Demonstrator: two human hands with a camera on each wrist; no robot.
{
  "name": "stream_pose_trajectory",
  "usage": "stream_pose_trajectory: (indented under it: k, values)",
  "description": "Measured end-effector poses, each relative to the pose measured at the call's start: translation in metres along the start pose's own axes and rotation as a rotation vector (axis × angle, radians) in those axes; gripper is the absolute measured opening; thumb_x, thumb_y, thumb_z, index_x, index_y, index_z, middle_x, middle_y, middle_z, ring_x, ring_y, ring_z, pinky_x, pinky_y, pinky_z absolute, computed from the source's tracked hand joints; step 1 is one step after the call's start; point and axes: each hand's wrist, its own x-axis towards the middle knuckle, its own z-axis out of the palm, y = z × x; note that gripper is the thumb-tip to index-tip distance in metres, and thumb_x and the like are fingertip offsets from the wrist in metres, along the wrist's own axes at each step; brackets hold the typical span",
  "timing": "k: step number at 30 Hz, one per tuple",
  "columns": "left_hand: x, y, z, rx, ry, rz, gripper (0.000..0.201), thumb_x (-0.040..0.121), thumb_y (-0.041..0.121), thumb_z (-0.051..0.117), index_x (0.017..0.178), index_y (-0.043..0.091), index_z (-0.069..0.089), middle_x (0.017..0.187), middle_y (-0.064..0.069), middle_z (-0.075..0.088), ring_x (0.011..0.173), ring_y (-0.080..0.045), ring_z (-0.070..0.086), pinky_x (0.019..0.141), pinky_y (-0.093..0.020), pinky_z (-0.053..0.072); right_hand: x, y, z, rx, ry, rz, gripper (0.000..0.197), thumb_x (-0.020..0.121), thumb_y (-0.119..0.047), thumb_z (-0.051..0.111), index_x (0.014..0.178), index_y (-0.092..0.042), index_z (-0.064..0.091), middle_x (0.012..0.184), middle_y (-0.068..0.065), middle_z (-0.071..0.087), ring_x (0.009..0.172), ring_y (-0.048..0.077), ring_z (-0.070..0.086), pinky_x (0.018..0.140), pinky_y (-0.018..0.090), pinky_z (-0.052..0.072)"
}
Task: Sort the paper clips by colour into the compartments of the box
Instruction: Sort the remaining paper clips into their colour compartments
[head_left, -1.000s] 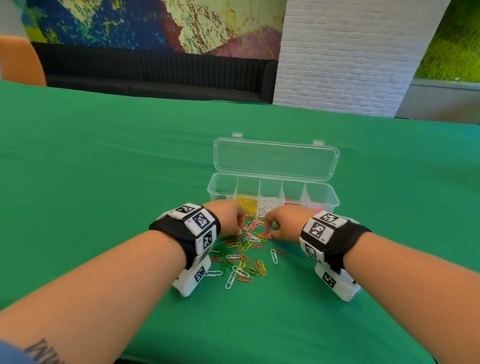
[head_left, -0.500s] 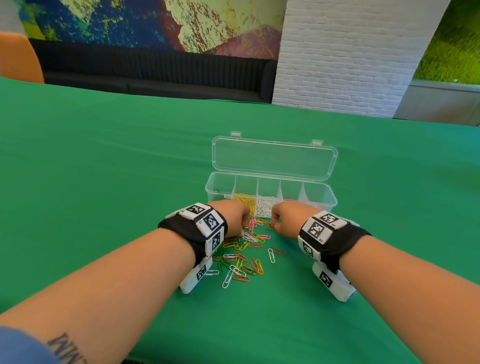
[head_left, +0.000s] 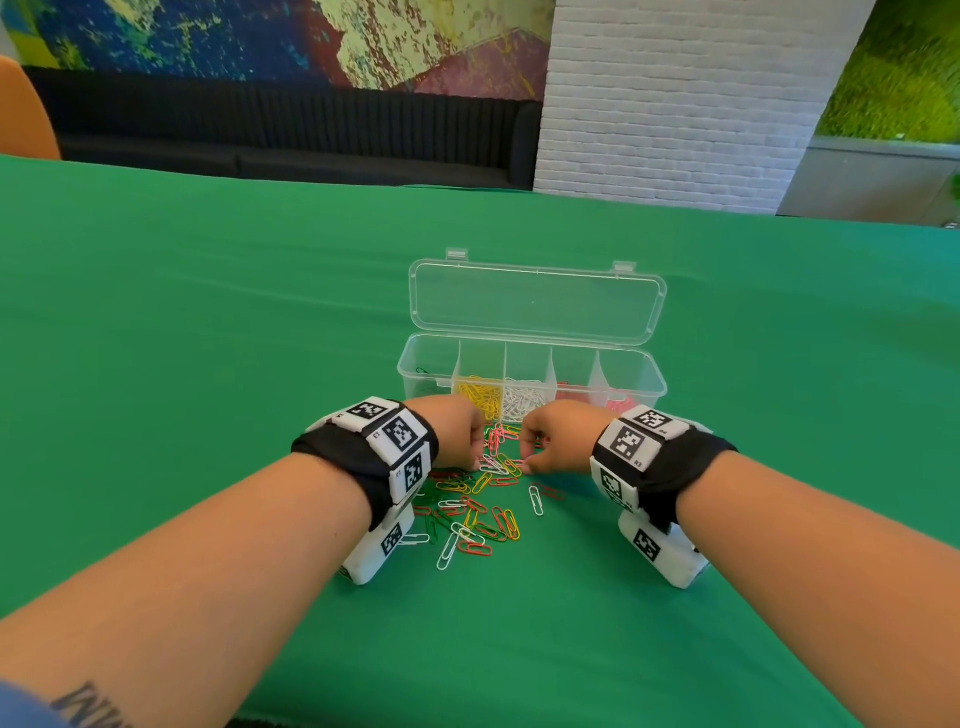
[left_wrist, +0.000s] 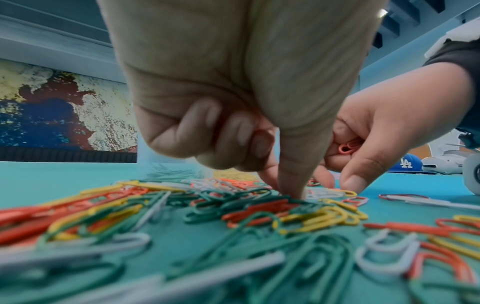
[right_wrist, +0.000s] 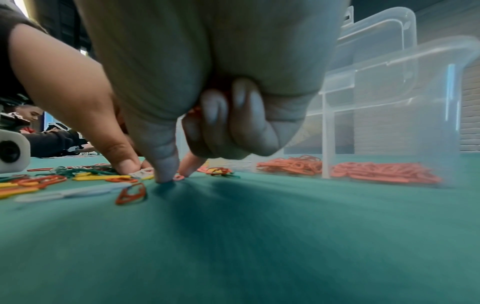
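- A green-covered worktop (head_left: 208, 312) carries everything; its near edge lies under the two forearms.
- Nearest on it is a loose scatter of paper clips (head_left: 470, 512) in red, green, yellow and white, lying between the two wrists, with one white clip (head_left: 535, 500) a little apart on the right side.
- The left hand (head_left: 452, 434) is down at the far end of that scatter, three fingers curled into the palm, thumb (left_wrist: 293, 174) and forefinger tip pressed into the green and red clips; whether they pinch one I cannot tell.
- The right hand (head_left: 563, 436) sits just beside it, outer fingers curled round a few pink clips (left_wrist: 346, 147) in the palm, thumb (right_wrist: 162, 164) and forefinger set down on the cloth at a small pink clip (right_wrist: 178, 176).
- Just beyond the knuckles stands the clear box (head_left: 623, 364), toward the middle of the worktop, its lid (head_left: 535, 301) open and leaning back.
- Its five compartments, left to right: the first nearly bare with one dark clip, then yellow clips (head_left: 478, 395), white clips (head_left: 524, 397), red, and pink at the right end.
- Past the far edge are a dark bench (head_left: 285, 130) and a white brick pillar (head_left: 675, 93).
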Motion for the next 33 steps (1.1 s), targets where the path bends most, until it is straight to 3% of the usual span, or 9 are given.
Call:
stream_pose_trajectory:
  k: [5, 7, 12, 14, 17, 21, 25, 27, 33]
  values:
    - [-0.003, 0.002, -0.001, -0.006, -0.034, -0.008, 0.02, 0.089, 0.025, 0.062, 0.105, 0.014, 0.066, 0.095, 0.002, 0.061, 0.083, -0.01, 0.051, 0.071, -0.022, 0.04, -0.001, -0.002, 0.0, 0.013, -0.034, -0.006, 0.004, 0.085, -0.021, 0.061, 0.084, -0.019, 0.064, 0.08, -0.006, 0.059, 0.076, 0.011, 0.052, 0.055, 0.018, 0.037]
    - [-0.005, 0.002, -0.003, -0.012, -0.031, -0.006, 0.021, 0.089, 0.027, 0.063, 0.104, 0.014, 0.067, 0.094, 0.002, 0.062, 0.081, -0.01, 0.052, 0.068, -0.021, 0.04, 0.0, -0.002, -0.002, 0.014, -0.057, -0.008, 0.01, 0.085, -0.017, 0.06, 0.076, -0.019, 0.06, 0.073, -0.006, 0.056, 0.071, 0.009, 0.051, 0.052, 0.014, 0.035]
    - [-0.014, 0.0, -0.006, -0.031, -0.001, -0.003, 0.02, 0.087, 0.029, 0.064, 0.101, 0.015, 0.067, 0.099, 0.0, 0.064, 0.08, -0.01, 0.049, 0.064, -0.02, 0.036, -0.001, -0.004, 0.0, -0.018, -0.065, 0.005, 0.02, 0.082, -0.015, 0.059, 0.064, -0.021, 0.052, 0.073, -0.001, 0.056, 0.073, 0.014, 0.051, 0.065, 0.023, 0.042]
    - [-0.018, -0.002, -0.005, -0.049, 0.005, 0.006, 0.013, 0.087, 0.03, 0.064, 0.095, 0.018, 0.065, 0.09, 0.001, 0.061, 0.076, -0.01, 0.049, 0.055, -0.02, 0.034, -0.003, -0.005, 0.001, -0.045, -0.067, -0.002, 0.026, 0.083, -0.016, 0.058, 0.06, -0.022, 0.046, 0.065, -0.003, 0.05, 0.072, 0.016, 0.049, 0.067, 0.023, 0.039]
    - [-0.027, -0.004, -0.003, -0.096, 0.01, 0.01, 0.009, 0.09, 0.027, 0.057, 0.087, 0.02, 0.054, 0.079, 0.005, 0.055, 0.067, -0.009, 0.047, 0.052, -0.017, 0.034, -0.006, -0.006, 0.0, -0.022, -0.061, -0.016, 0.03, 0.085, -0.018, 0.057, 0.059, -0.022, 0.043, 0.06, -0.006, 0.043, 0.068, 0.016, 0.045, 0.066, 0.024, 0.04]
    - [-0.038, -0.006, -0.011, -0.167, 0.012, 0.001, 0.011, 0.088, 0.023, 0.051, 0.079, 0.02, 0.046, 0.076, 0.003, 0.049, 0.067, -0.014, 0.042, 0.057, -0.023, 0.035, -0.013, -0.005, -0.004, 0.031, 0.031, -0.033, 0.029, 0.087, -0.018, 0.052, 0.061, -0.02, 0.039, 0.064, 0.0, 0.044, 0.062, 0.015, 0.039, 0.055, 0.023, 0.034]
    - [-0.046, -0.01, -0.015, -0.404, -0.006, -0.046, 0.018, 0.086, 0.019, 0.054, 0.072, 0.021, 0.043, 0.071, 0.002, 0.051, 0.062, -0.014, 0.043, 0.06, -0.024, 0.038, -0.021, 0.005, -0.013, 0.287, 0.002, 0.075, 0.021, 0.09, -0.023, 0.045, 0.069, -0.018, 0.046, 0.058, -0.003, 0.045, 0.05, 0.012, 0.041, 0.049, 0.019, 0.037]
    - [-0.046, -0.007, -0.015, -0.605, -0.02, -0.074, 0.019, 0.086, 0.01, 0.055, 0.072, 0.018, 0.045, 0.067, 0.0, 0.053, 0.055, -0.012, 0.043, 0.052, -0.021, 0.037, -0.024, 0.011, -0.018, 0.487, -0.047, 0.128, 0.022, 0.09, -0.019, 0.043, 0.069, -0.016, 0.047, 0.057, -0.001, 0.043, 0.047, 0.014, 0.037, 0.048, 0.021, 0.035]
    - [-0.037, 0.011, -0.02, -1.014, -0.072, -0.104, 0.02, 0.09, -0.007, 0.042, 0.087, 0.012, 0.048, 0.068, -0.006, 0.055, 0.049, -0.008, 0.048, 0.041, -0.014, 0.038, -0.03, 0.034, -0.042, 0.838, -0.042, 0.233, 0.025, 0.084, -0.003, 0.041, 0.06, -0.011, 0.044, 0.054, 0.004, 0.037, 0.039, 0.011, 0.027, 0.038, 0.014, 0.024]
